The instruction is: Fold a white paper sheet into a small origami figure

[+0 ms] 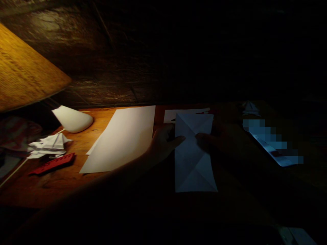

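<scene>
Creased paper sheet [192, 163] lies at 5 o'clock on the table [43, 185]. Left hand [162, 144] grips its edge; right hand [217, 143] touches it, grip unclear. Deep shadow risks misaligned creases.

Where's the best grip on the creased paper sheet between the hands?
Probably pinch the creased paper by its long edges near the top, coming from either side, where the left hand and right hand sit: it lies flat and thin, so edges lift easiest.
</scene>
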Available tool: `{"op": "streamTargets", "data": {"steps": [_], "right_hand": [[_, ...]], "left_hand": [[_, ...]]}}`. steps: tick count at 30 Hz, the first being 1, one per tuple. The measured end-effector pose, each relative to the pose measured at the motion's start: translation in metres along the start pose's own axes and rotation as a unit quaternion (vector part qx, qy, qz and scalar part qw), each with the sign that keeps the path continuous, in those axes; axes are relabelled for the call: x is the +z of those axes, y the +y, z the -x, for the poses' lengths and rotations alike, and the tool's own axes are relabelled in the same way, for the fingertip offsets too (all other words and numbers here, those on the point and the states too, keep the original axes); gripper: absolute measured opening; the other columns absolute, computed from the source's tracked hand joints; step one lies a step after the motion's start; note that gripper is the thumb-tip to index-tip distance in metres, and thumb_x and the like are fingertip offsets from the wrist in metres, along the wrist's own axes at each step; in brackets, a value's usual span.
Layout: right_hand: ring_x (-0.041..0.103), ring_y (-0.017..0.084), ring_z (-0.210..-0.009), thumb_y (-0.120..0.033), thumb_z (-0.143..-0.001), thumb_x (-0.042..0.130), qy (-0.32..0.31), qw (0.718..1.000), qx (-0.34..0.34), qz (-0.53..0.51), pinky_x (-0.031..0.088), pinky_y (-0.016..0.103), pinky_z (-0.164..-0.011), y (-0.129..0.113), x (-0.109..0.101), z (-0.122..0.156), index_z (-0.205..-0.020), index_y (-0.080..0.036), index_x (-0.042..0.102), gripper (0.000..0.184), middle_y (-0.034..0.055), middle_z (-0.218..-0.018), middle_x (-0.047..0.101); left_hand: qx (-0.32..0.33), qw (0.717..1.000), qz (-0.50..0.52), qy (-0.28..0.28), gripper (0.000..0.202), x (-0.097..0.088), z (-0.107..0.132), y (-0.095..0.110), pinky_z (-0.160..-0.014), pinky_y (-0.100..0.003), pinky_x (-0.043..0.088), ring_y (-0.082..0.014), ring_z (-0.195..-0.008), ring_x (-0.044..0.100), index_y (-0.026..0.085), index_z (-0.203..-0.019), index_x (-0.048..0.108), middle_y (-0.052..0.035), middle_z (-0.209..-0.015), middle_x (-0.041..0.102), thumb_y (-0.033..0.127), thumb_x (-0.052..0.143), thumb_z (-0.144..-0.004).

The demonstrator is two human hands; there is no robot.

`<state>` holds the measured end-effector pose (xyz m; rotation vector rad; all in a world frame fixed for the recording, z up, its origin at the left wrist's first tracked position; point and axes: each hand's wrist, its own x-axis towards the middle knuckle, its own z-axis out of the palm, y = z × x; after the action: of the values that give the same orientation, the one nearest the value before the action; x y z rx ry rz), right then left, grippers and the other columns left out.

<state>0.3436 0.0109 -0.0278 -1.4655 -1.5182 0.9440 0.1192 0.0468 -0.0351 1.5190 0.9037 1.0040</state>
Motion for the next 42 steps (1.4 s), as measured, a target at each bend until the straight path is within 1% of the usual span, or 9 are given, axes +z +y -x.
{"op": "streamTargets", "data": {"steps": [3,7,14,21,26,30,34,37,42], "right_hand": [[0.076,0.027,-0.086,-0.039,-0.082,0.076,-0.012,1.000,0.002,-0.014,0.061,0.040,-0.075,-0.008,-0.003,0.000,-0.108,-0.024,0.075,0.030,0.0076,-0.105,0.080],[0.075,0.026,-0.086,-0.040,-0.082,0.076,-0.010,1.000,-0.002,-0.015,0.061,0.039,-0.074,-0.018,-0.006,0.001,-0.107,-0.021,0.075,0.030,0.0080,-0.103,0.079],[0.074,0.028,-0.084,-0.037,-0.084,0.075,0.002,1.000,0.001,-0.022,0.062,0.040,-0.070,-0.018,-0.008,0.001,-0.102,-0.020,0.074,0.025,0.0103,-0.098,0.079],[0.074,0.032,-0.095,-0.032,-0.070,0.086,-0.016,0.999,-0.028,0.006,0.062,0.047,-0.078,-0.019,-0.009,0.004,-0.113,-0.020,0.071,0.047,0.0121,-0.108,0.078],[0.074,0.030,-0.090,-0.030,-0.071,0.084,-0.026,0.999,-0.021,-0.004,0.063,0.044,-0.074,-0.014,-0.007,0.003,-0.109,-0.022,0.072,0.041,0.0106,-0.104,0.078],[0.075,0.027,-0.080,-0.029,-0.077,0.080,-0.037,0.999,0.011,-0.001,0.061,0.039,-0.068,-0.013,-0.010,0.000,-0.099,-0.023,0.074,0.023,0.0078,-0.098,0.079],[0.074,0.025,-0.075,-0.029,-0.081,0.077,-0.046,0.998,0.037,-0.005,0.059,0.037,-0.065,-0.017,-0.013,0.001,-0.097,-0.023,0.076,0.017,0.0064,-0.097,0.080],[0.072,0.022,-0.070,-0.034,-0.083,0.077,-0.042,0.998,0.037,-0.023,0.055,0.033,-0.058,-0.019,-0.013,0.003,-0.095,-0.023,0.077,0.017,0.0050,-0.091,0.079],[0.068,0.018,-0.063,-0.032,-0.083,0.076,-0.053,0.992,0.037,-0.108,0.051,0.027,-0.052,-0.015,-0.010,0.006,-0.082,-0.023,0.076,0.009,0.0007,-0.072,0.074]], "left_hand": [[0.008,1.000,0.019,-0.002,0.028,0.000,-0.001,0.001,-0.072,-0.028,0.057,-0.0171,-0.082,0.070,0.015,-0.093,0.066,-0.0047,-0.092,0.074,0.029,0.081,-0.074],[0.017,0.999,0.038,-0.001,0.028,-0.001,-0.002,0.000,-0.072,-0.026,0.056,-0.0150,-0.081,0.069,0.016,-0.089,0.061,-0.0027,-0.089,0.072,0.026,0.081,-0.073],[-0.003,0.997,0.070,-0.008,0.045,-0.003,-0.001,-0.001,-0.071,-0.028,0.058,-0.0160,-0.081,0.070,0.020,-0.103,0.050,-0.0024,-0.094,0.071,0.024,0.082,-0.071],[0.012,0.997,0.076,-0.011,0.054,-0.002,-0.001,0.000,-0.068,-0.024,0.057,-0.0145,-0.078,0.070,0.020,-0.106,0.050,-0.0016,-0.096,0.069,0.020,0.086,-0.066],[0.005,0.998,0.055,0.014,0.043,-0.003,-0.001,0.000,-0.072,-0.026,0.059,-0.0151,-0.081,0.070,0.018,-0.100,0.056,-0.0013,-0.094,0.070,0.019,0.084,-0.067],[-0.002,0.998,0.061,0.019,0.030,-0.004,-0.001,0.002,-0.076,-0.028,0.059,-0.0169,-0.085,0.071,0.017,-0.089,0.061,-0.0013,-0.091,0.072,0.021,0.083,-0.069],[-0.004,0.998,0.063,-0.002,0.031,-0.004,0.000,0.002,-0.085,-0.038,0.061,-0.0230,-0.095,0.073,0.016,-0.097,0.068,-0.0061,-0.099,0.076,0.026,0.083,-0.071],[-0.029,0.998,0.058,-0.007,0.030,-0.003,0.001,-0.001,-0.086,-0.043,0.061,-0.0245,-0.091,0.074,0.015,-0.096,0.071,-0.0090,-0.101,0.077,0.027,0.083,-0.072],[-0.013,0.999,0.037,0.002,0.016,-0.006,-0.002,-0.003,-0.084,-0.041,0.061,-0.0230,-0.086,0.074,0.016,-0.088,0.075,-0.0073,-0.091,0.078,0.026,0.077,-0.076]]}}
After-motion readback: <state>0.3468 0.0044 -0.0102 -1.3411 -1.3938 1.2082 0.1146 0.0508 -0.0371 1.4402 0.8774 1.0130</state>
